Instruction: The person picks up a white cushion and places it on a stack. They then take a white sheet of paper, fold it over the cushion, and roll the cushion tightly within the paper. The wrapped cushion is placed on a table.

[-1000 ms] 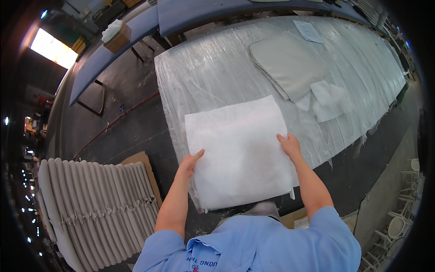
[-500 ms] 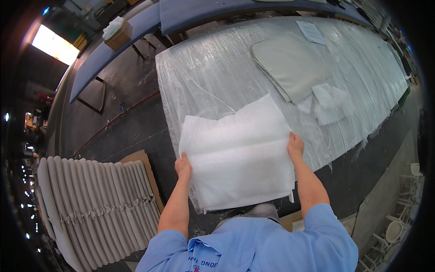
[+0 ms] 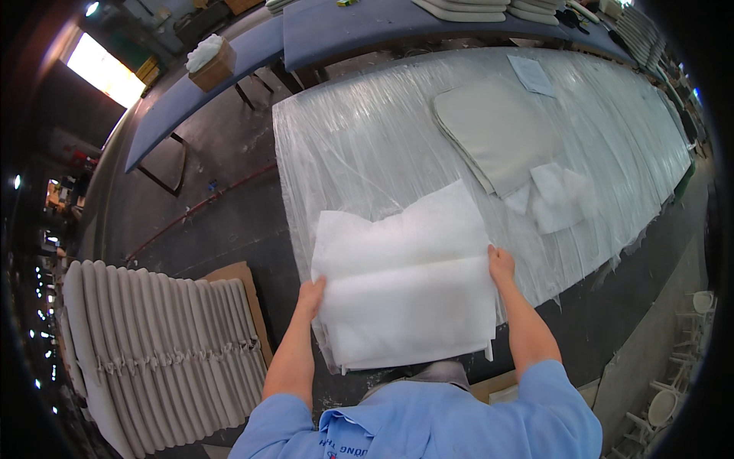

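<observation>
A white sheet of soft padding (image 3: 405, 298) lies across the near end of the plastic-covered table, with a crease across its middle and a notch in its far edge. My left hand (image 3: 311, 295) grips its left edge with closed fingers. At the opposite edge, my right hand (image 3: 501, 265) is closed on the same sheet. Beyond it rests a stack of light grey fabric pieces (image 3: 501, 134), rounded at the far side. Smaller folded white padding pieces (image 3: 558, 197) lie right of my sheet, beside the grey stack.
Clear plastic film (image 3: 359, 145) covers the table. A paper sheet (image 3: 531, 75) lies at its far side. Grey cushions (image 3: 164, 352) stand in a row at the lower left. Blue benches (image 3: 187, 107) run behind, one holding a cardboard box (image 3: 214, 69). White chair frames (image 3: 664, 405) stand at right.
The whole scene sits a little lower in the picture, showing more of the far bench and its stacked cushions. Both hands keep their hold on the white sheet.
</observation>
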Motion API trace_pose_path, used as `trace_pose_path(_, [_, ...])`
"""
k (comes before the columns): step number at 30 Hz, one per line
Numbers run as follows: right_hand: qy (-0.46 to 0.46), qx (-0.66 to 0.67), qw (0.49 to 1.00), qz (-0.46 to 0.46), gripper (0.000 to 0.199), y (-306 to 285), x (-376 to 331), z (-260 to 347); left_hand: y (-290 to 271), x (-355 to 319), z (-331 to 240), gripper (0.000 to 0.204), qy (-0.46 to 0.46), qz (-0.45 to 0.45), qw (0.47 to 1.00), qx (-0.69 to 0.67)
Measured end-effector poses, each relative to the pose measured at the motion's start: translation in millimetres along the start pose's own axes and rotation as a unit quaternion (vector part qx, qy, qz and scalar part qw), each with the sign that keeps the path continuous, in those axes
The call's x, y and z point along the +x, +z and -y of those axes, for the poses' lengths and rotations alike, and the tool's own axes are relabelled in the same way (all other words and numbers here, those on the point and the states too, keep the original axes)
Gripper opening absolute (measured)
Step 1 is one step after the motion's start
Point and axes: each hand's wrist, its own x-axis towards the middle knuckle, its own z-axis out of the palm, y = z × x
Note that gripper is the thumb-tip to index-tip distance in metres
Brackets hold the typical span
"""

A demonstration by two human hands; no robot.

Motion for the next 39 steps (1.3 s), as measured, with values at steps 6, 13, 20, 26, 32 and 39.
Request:
trace_pose_path(6, [0.044, 0.133, 0.984, 0.109, 0.062, -17, 55, 37, -39, 43, -48, 0.056, -0.114, 0.248, 0.951, -0.143])
trace_pose_path(13, [-0.059, 0.040, 0.991, 0.110, 0.056, 12, 92, 100, 2, 90, -95, 0.046, -0.020, 0.004, 0.998, -0.059])
trace_pose_path(20, [-0.116, 0.123, 0.979, -0.117, 0.037, 19, 70, 96, 16, 98, -87, 0.032, 0.129, -0.149, 0.977, -0.083])
trace_pose_path(26, [-0.096, 0.105, 0.979, -0.144, 0.038, 16, 82, 81, 26, 104, -96, 0.032, 0.169, -0.308, 0.929, 0.114])
trace_pose_path(32, [-0.077, 0.083, 0.983, -0.146, 0.039, 13, 94, 64, 17, 96, -94, 0.033, 0.156, -0.345, 0.918, 0.118])
trace_pose_path(39, [-0.072, 0.091, 0.984, -0.135, 0.039, 8, 96, 56, 5, 90, -83, 0.033, 0.133, -0.354, 0.915, 0.138])
